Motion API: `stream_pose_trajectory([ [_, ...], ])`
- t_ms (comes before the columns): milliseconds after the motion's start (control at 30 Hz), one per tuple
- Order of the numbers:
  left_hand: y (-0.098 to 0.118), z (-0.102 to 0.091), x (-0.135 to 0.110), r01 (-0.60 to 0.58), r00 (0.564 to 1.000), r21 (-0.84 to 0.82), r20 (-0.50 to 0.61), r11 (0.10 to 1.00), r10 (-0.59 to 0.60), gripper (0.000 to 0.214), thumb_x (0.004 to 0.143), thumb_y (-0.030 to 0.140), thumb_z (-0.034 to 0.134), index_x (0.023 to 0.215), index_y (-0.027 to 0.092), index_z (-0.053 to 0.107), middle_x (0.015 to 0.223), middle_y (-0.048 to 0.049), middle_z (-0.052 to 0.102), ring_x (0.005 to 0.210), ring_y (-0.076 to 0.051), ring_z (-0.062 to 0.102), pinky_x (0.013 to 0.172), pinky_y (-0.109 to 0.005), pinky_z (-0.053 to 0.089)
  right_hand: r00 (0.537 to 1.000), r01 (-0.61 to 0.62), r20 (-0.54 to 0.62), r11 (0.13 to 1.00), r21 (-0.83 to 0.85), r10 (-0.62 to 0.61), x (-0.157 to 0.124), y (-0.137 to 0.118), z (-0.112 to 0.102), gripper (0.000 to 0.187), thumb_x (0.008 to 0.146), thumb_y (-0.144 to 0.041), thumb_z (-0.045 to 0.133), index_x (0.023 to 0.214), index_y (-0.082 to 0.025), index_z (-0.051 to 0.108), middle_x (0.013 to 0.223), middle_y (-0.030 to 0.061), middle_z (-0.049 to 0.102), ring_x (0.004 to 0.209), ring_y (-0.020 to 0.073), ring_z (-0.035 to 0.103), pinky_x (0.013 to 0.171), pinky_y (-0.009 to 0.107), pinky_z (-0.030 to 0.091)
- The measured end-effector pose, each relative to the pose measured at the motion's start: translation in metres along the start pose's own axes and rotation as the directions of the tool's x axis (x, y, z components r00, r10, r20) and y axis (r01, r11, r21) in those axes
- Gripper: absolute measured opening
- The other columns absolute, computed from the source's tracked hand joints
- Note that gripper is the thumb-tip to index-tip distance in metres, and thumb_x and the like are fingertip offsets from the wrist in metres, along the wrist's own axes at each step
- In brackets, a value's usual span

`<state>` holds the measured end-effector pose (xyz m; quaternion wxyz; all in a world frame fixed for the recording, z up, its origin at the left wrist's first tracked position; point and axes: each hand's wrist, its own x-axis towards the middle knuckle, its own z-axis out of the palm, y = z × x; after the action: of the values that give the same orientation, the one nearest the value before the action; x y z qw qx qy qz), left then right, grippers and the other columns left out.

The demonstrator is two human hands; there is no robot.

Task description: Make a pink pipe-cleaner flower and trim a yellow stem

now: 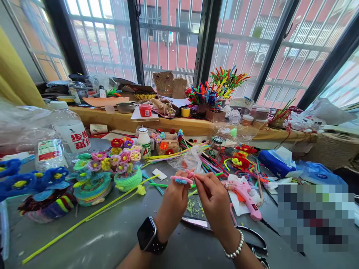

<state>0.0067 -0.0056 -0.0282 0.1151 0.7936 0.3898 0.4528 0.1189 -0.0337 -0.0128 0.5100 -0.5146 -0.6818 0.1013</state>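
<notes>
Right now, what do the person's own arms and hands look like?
No sleeves or gloves are worn. At the wrist of the left hand sits a black smartwatch with a dark square screen and black band; at the wrist of the right hand, a bracelet of silvery beads.

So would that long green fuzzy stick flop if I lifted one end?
It would probably droop: the stick is very long and thin. It likely feels light, being so slim. It probably won't roll, since the small flower at its end would catch.
</notes>
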Motion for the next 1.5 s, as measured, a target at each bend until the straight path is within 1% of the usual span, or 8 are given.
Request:
stream_pose_trajectory([
  [233, 0.002, -0.005, 0.001, -0.075, 0.997, 0.124, -0.012, 0.989, 0.077, 0.028, 0.082, 0.017, 0.030, 0.102, 0.017, 0.049, 0.095, -0.0077, 0.060, 0.097, -0.019, 0.050, 0.080, -0.035, 0.042, 1.000, -0.007, -0.026, 0.999, 0.043, 0.009, 0.001, 0.002, 0.000, 0.013, 0.080, -0.020, 0.043, 0.089, -0.018, 0.053, 0.081, 0.0040, 0.056, 0.071, 0.0147, 0.052, 0.063, 0.025, 0.042],
  [400, 0.000, -0.006, 0.001, -0.113, 0.992, 0.149, -0.046, 0.982, 0.121, 0.025, 0.082, 0.018, 0.031, 0.095, 0.015, 0.052, 0.091, -0.0080, 0.061, 0.093, -0.019, 0.051, 0.080, -0.034, 0.043, 0.998, -0.034, 0.056, 0.998, 0.050, 0.032, 0.005, 0.004, -0.005, 0.013, 0.080, -0.023, 0.044, 0.073, -0.017, 0.054, 0.068, 0.0010, 0.053, 0.059, 0.0117, 0.050, 0.052, 0.021, 0.039],
  [667, -0.002, -0.005, 0.003, -0.244, 0.963, 0.256, -0.047, 0.936, 0.264, 0.023, 0.082, 0.017, 0.030, 0.080, 0.016, 0.053, 0.075, -0.0061, 0.059, 0.073, -0.016, 0.054, 0.064, -0.028, 0.047, 0.997, 0.071, 0.018, 0.994, -0.079, -0.070, 0.003, 0.003, -0.003, 0.015, 0.076, -0.018, 0.044, 0.062, -0.017, 0.049, 0.060, -0.0008, 0.048, 0.053, 0.0103, 0.046, 0.049, 0.021, 0.037],
  [800, -0.003, -0.007, 0.003, -0.210, 0.976, 0.247, 0.001, 0.946, 0.217, 0.020, 0.081, 0.016, 0.032, 0.079, 0.016, 0.052, 0.075, -0.0054, 0.057, 0.072, -0.016, 0.053, 0.064, -0.028, 0.046, 0.994, 0.104, 0.046, 0.991, -0.088, -0.100, 0.003, 0.008, -0.007, 0.008, 0.077, -0.018, 0.045, 0.081, -0.016, 0.051, 0.060, -0.0017, 0.049, 0.052, 0.0100, 0.047, 0.050, 0.020, 0.039],
  [900, -0.004, -0.009, 0.003, -0.201, 0.979, 0.222, 0.025, 0.954, 0.200, 0.019, 0.080, 0.014, 0.032, 0.079, 0.016, 0.051, 0.076, -0.0055, 0.056, 0.069, -0.015, 0.053, 0.062, -0.027, 0.047, 0.968, 0.217, 0.154, 0.971, -0.101, -0.200, 0.005, 0.010, -0.012, 0.026, 0.079, -0.015, 0.041, 0.104, -0.019, 0.047, 0.066, -0.0002, 0.054, 0.057, 0.0108, 0.051, 0.054, 0.020, 0.041],
  [1000, -0.004, -0.012, 0.003, -0.249, 0.968, 0.228, 0.017, 0.941, 0.252, 0.020, 0.078, 0.013, 0.031, 0.080, 0.016, 0.051, 0.078, -0.0070, 0.057, 0.072, -0.016, 0.054, 0.063, -0.027, 0.047, 0.928, 0.306, 0.261, 0.943, -0.131, -0.264, 0.007, 0.010, -0.015, 0.033, 0.080, -0.012, 0.038, 0.110, -0.022, 0.046, 0.077, 0.0027, 0.059, 0.066, 0.0125, 0.054, 0.059, 0.022, 0.044],
  [1233, -0.009, -0.015, 0.004, -0.267, 0.963, 0.220, 0.106, 0.938, 0.249, 0.020, 0.077, 0.013, 0.033, 0.083, 0.015, 0.052, 0.081, -0.0068, 0.058, 0.073, -0.015, 0.054, 0.066, -0.027, 0.046, 0.921, 0.288, 0.315, 0.944, -0.161, -0.228, 0.007, 0.011, -0.017, 0.032, 0.080, -0.013, 0.039, 0.110, -0.020, 0.046, 0.089, 0.0048, 0.062, 0.075, 0.0142, 0.058, 0.067, 0.024, 0.045],
  [1500, -0.014, -0.016, 0.003, -0.269, 0.955, 0.295, 0.204, 0.917, 0.214, 0.024, 0.080, 0.015, 0.029, 0.089, 0.017, 0.052, 0.075, -0.0044, 0.054, 0.067, -0.015, 0.052, 0.063, -0.027, 0.043, 0.945, 0.213, 0.303, 0.934, -0.288, -0.122, 0.010, 0.008, -0.019, 0.016, 0.081, -0.017, 0.041, 0.093, -0.019, 0.051, 0.070, 0.0015, 0.062, 0.057, 0.0132, 0.056, 0.053, 0.021, 0.041],
])
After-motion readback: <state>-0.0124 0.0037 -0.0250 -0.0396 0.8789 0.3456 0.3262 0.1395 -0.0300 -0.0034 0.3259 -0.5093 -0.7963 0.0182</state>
